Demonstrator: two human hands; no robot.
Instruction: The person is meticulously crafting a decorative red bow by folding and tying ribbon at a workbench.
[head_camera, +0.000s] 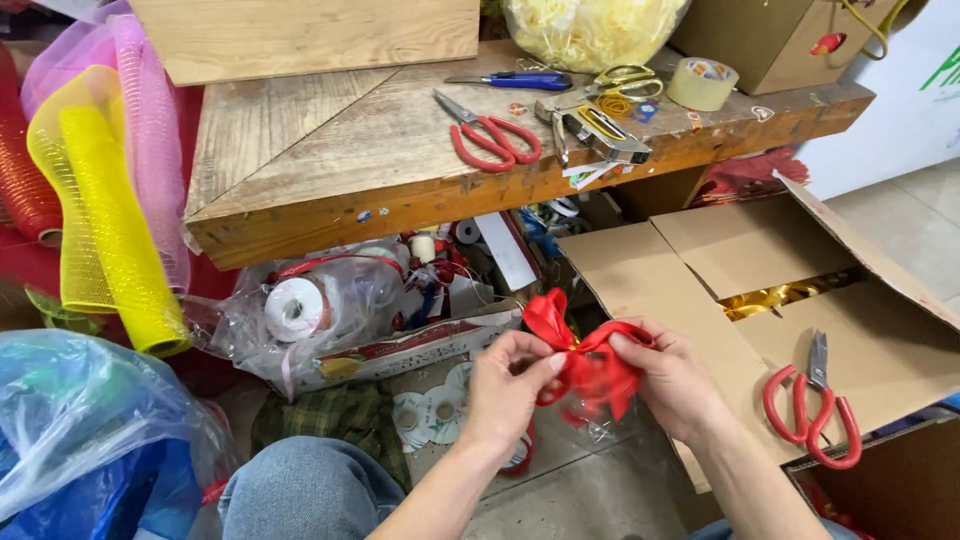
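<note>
Both hands pinch a red ribbon bow (585, 355) in the air, just in front of the cardboard box (700, 300). The left hand (505, 385) grips its middle. The right hand (668, 380) grips a loop. Red scissors (812, 410) lie on the box's right flap.

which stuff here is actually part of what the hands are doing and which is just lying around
In hand:
red ribbon bow, pinched by the left hand and right hand

Lying about:
red scissors on the wooden table
stapler
tape roll
red scissors on the cardboard flap
yellow mesh roll
</note>
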